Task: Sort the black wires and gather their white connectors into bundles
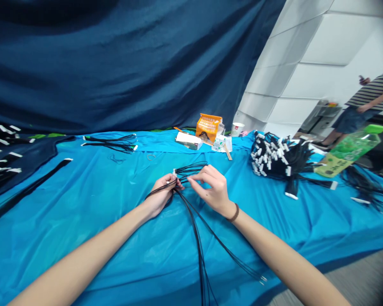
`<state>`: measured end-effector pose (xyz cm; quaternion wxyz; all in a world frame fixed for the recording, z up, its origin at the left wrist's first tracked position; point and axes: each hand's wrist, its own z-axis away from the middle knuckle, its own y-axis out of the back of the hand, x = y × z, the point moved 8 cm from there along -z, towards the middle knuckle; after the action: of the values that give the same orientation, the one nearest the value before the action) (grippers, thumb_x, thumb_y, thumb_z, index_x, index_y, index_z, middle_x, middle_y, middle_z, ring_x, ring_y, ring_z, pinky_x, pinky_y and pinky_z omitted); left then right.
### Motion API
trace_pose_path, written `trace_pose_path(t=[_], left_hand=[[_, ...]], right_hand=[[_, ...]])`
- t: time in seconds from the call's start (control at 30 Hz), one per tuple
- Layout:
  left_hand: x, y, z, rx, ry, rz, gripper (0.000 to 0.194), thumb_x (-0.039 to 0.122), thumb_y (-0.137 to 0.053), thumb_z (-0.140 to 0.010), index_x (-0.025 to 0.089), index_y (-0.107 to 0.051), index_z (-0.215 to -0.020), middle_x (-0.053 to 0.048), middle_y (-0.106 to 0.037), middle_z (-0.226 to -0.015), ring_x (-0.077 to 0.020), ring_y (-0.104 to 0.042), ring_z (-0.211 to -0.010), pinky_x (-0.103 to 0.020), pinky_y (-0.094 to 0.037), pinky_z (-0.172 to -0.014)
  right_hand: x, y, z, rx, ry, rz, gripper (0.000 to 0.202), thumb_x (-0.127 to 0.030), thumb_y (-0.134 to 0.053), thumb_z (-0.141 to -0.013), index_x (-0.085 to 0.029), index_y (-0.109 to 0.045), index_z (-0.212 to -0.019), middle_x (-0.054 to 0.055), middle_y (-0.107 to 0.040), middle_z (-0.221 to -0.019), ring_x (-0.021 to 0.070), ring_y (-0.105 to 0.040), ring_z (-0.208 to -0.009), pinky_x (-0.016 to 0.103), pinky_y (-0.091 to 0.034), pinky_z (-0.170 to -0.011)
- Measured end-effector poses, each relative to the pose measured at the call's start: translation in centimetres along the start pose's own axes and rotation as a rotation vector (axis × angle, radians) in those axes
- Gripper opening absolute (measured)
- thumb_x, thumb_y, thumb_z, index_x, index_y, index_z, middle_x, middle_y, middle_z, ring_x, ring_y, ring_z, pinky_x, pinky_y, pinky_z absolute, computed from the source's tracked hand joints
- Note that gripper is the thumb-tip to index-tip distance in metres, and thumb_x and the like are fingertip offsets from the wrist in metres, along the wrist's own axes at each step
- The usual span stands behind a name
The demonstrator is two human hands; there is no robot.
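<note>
My left hand [162, 191] is closed around a bundle of thin black wires [196, 225]. A small white connector [174, 171] stands at its fingertips, with wires fanning out from it to the right. Long wire ends hang down from the hand across the cloth, and some have bare metal tips near the lower right. My right hand [212, 187], with a brown band at the wrist, pinches at the wires just right of the connector. Which strand lies between its thumb and finger is too small to tell.
A blue cloth [115, 238] covers the table. Heaped wire harnesses [271, 155] lie right, beside a tilted green bottle [351, 151]. More harnesses [111, 142] lie back left. Behind are an orange carton [207, 127] and paper cup [237, 128]. A person [367, 102] stands far right.
</note>
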<state>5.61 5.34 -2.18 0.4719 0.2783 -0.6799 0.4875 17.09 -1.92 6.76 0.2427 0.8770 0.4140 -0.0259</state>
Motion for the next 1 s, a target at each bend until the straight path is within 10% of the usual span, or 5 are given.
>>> trace_pose_path(t=[0.67, 1.0], left_hand=[[0.0, 0.2, -0.1, -0.006, -0.014, -0.118, 0.025, 0.037, -0.066, -0.066, 0.015, -0.055, -0.067, 0.0, -0.056, -0.066, -0.0126, -0.052, -0.065, -0.026, -0.038, -0.068], [0.7, -0.9, 0.5, -0.105, -0.048, -0.363, 0.029, 0.042, -0.054, -0.076, 0.015, -0.057, -0.066, -0.001, -0.055, -0.065, -0.0125, -0.046, -0.063, -0.023, -0.032, -0.062]], right_hand=[[0.3, -0.6, 0.3, -0.02, -0.063, 0.011, 0.014, -0.023, -0.054, -0.082, -0.019, -0.059, -0.069, 0.0, -0.051, -0.059, 0.0129, -0.045, -0.059, 0.027, -0.037, -0.057], [-0.7, -1.6, 1.1, -0.093, 0.139, 0.17, 0.008, -0.019, -0.054, -0.083, -0.019, -0.061, -0.08, 0.003, -0.06, -0.07, 0.0144, -0.045, -0.065, 0.028, -0.037, -0.058]])
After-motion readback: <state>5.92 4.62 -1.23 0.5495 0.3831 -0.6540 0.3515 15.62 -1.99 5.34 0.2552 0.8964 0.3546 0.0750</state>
